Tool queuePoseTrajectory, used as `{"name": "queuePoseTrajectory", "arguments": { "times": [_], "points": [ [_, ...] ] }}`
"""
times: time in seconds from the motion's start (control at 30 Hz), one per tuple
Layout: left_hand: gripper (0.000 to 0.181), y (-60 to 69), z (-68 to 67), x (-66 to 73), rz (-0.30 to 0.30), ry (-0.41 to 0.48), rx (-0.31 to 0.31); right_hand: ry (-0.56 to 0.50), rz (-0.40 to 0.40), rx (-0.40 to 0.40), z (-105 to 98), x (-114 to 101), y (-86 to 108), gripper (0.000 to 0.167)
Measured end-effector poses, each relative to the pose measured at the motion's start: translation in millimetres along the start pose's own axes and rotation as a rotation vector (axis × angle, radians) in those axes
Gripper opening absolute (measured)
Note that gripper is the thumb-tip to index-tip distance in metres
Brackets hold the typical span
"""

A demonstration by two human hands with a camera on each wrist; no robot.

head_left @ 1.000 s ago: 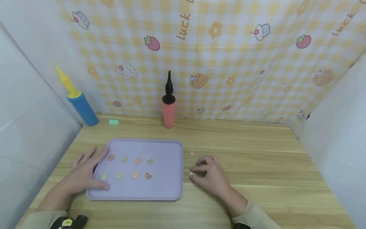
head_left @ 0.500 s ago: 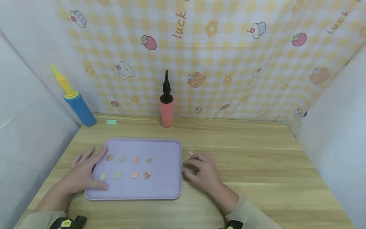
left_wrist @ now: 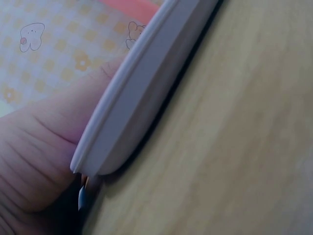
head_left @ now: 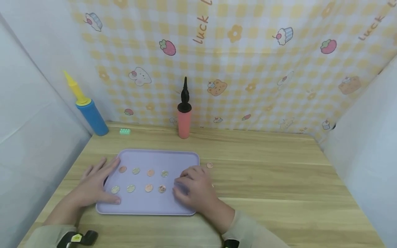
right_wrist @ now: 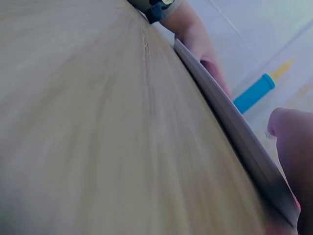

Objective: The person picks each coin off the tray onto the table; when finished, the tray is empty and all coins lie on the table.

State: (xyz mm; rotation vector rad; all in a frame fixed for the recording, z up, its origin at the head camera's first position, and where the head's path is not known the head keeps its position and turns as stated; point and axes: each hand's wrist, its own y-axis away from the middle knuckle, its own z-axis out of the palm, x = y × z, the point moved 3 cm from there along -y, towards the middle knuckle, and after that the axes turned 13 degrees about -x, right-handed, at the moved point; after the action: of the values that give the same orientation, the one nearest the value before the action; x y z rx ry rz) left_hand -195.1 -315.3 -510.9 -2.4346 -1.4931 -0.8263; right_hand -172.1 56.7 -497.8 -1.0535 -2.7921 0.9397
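Note:
In the head view a lilac tray (head_left: 145, 156) lies on the wooden table, with two rows of copper and silver coins (head_left: 135, 171) in it. My left hand (head_left: 90, 187) rests spread on its left rim, thumb over the front corner. At the tray's right side, my right hand (head_left: 196, 189) reaches over the rim. Its thumb and fingers are curled together as in a pinch on a coin, which the hand hides. A pale edge shows by a fingertip (right_wrist: 279, 122) in the right wrist view. Beyond the right rim, a copper coin (head_left: 210, 165) lies on the table.
Behind the tray stand a pink pump (head_left: 184, 124) with a black nozzle and a blue pump (head_left: 93, 119) with a yellow nozzle. Between them sits a small green toy brick (head_left: 125, 131). A small shiny bit (head_left: 212, 186) peeks out behind my right hand. A patterned cloth (head_left: 235, 62) hangs behind.
My right hand has moved left from beside a silver coin on the table to over the tray's right part. My left hand stays on the rim.

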Motion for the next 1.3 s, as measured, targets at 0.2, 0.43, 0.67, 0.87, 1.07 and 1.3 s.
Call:
{"name": "queuePoseTrajectory", "arguments": {
  "times": [0.2, 0.43, 0.67, 0.87, 1.07, 1.3],
  "points": [
    [0.143, -1.1, 1.0, 0.2, 0.008, 0.001, 0.003, 0.098, -0.045, -0.054, 10.8, -16.9, -16.8, 0.010],
    [0.143, -2.3, 1.2, 0.3, 0.000, -0.004, -0.001, 0.083, 0.029, -0.228, 21.9, -21.5, -25.5, 0.013],
    [0.142, -1.5, -0.4, 1.8, 0.004, 0.010, 0.001, -0.026, 0.129, -0.377, 27.1, -16.7, -27.2, 0.015],
    [0.143, -0.8, 0.0, 2.1, 0.000, 0.007, -0.001, -0.171, 0.235, -0.522, 27.6, -10.6, -30.2, 0.011],
    [0.143, -0.3, 0.2, 1.9, -0.003, 0.006, 0.004, -0.236, 0.245, -0.618, 23.9, -9.0, -32.5, 0.009],
    [0.142, 0.2, -0.3, 2.8, -0.022, -0.001, 0.002, -0.261, 0.208, -0.578, 22.5, -9.8, -32.0, 0.009]
  ]
}}
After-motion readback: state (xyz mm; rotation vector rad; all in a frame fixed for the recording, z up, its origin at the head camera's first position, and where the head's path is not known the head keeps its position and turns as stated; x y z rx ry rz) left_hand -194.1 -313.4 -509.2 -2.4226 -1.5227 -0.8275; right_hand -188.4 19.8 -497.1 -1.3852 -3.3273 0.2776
